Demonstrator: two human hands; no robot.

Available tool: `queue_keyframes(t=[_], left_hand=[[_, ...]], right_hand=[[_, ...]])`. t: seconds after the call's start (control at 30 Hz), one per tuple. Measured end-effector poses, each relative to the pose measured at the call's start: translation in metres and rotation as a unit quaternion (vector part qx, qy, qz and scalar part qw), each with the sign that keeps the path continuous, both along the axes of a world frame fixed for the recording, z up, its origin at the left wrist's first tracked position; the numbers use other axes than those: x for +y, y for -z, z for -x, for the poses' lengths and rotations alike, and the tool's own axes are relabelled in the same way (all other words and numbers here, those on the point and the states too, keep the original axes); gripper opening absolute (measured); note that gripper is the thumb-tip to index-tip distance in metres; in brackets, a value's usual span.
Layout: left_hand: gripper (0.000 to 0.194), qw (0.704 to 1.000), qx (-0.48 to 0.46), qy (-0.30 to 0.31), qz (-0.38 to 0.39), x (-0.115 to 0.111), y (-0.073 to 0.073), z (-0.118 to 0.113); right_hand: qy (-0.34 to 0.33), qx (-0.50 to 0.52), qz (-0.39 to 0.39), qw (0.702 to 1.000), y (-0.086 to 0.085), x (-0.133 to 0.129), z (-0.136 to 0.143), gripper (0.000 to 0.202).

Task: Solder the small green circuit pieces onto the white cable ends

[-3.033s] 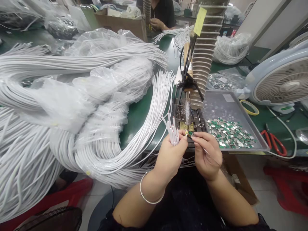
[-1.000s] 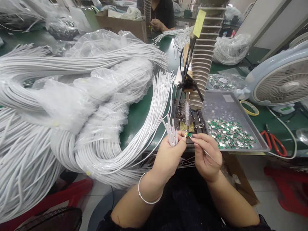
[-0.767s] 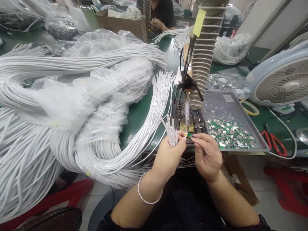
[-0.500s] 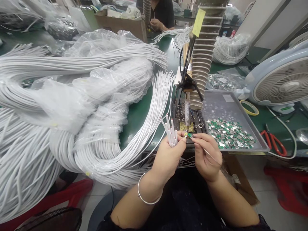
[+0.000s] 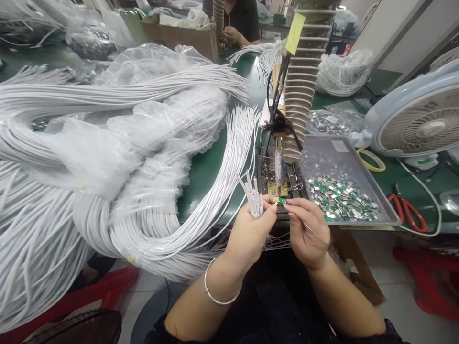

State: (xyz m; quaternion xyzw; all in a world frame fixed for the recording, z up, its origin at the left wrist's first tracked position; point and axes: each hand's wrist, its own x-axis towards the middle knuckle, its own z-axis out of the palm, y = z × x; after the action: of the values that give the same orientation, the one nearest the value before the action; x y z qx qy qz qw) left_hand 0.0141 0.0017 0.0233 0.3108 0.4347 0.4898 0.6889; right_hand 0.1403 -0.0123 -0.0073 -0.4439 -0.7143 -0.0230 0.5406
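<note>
My left hand (image 5: 251, 231) is closed around a bundle of white cables (image 5: 254, 200), whose stripped ends point upward. Its thumb and forefinger reach to a small green circuit board (image 5: 281, 201). The fingers of my right hand (image 5: 309, 229) pinch that board from the right, and a thin wire (image 5: 315, 234) runs across the palm. Just beyond the fingertips, a soldering iron (image 5: 278, 167) stands upright in a black stand, its tip over a yellowish pad (image 5: 276, 188). The exact contact between cable and board is too small to make out.
Large bundles of white cable (image 5: 143, 224) cover the left side. At right are a grey tray (image 5: 358, 167) with many small boards, yellow tape (image 5: 371, 160), red-handled pliers (image 5: 412, 215) and a fan (image 5: 423, 114). A ribbed hose (image 5: 299, 91) hangs behind the iron. Another person (image 5: 244, 24) sits opposite.
Both hands have shifted very slightly to the left, with the cables and the board still held. Everything else looks the same.
</note>
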Motion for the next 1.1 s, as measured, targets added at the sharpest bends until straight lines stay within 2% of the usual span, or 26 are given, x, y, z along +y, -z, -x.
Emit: queue_keyframes(t=[1.1], left_hand=[[0.017, 1.0, 0.003, -0.009, 0.007, 0.0016, -0.0012, -0.0014]], right_hand=[[0.008, -0.008, -0.006, 1.0, 0.0015, -0.0006, -0.0003, 0.028]])
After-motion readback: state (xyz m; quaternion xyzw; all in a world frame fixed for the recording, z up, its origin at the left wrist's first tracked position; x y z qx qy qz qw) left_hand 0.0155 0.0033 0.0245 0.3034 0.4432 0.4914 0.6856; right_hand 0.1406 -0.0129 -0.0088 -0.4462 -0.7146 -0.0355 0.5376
